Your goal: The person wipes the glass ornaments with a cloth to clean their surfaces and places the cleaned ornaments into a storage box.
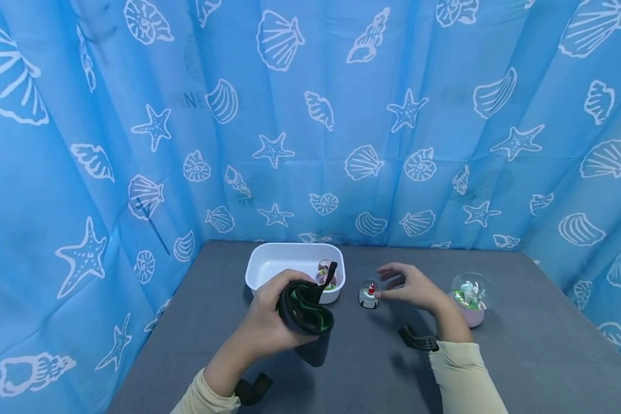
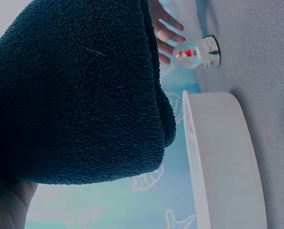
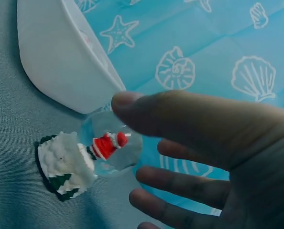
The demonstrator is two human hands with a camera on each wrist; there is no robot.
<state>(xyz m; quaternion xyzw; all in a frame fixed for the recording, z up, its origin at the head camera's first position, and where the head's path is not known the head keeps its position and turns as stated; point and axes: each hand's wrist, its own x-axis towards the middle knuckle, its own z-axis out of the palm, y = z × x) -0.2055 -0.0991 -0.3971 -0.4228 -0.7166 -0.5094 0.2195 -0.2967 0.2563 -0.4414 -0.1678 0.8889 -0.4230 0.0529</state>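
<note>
My left hand (image 1: pixel 264 325) grips a folded dark towel (image 2: pixel 79 90), its fuzzy surface filling much of the left wrist view. In the head view the towel is held up in front of the white tub. Just right of that tub, a small snow globe (image 1: pixel 369 294) with a red-and-white Santa figure stands upright on a snowy white base (image 3: pixel 65 164). My right hand (image 1: pixel 411 287) reaches beside the globe from the right, thumb and fingers spread. The thumb (image 3: pixel 165 109) overlaps the top of the glass in the right wrist view.
The white tub (image 1: pixel 269 259) stands at the back of the grey table (image 1: pixel 393 374), with another small snow globe (image 1: pixel 325 276) inside at its right end. A larger globe (image 1: pixel 471 296) on a pink base stands right of my right hand. A blue seashell curtain (image 1: pixel 300 115) hangs behind.
</note>
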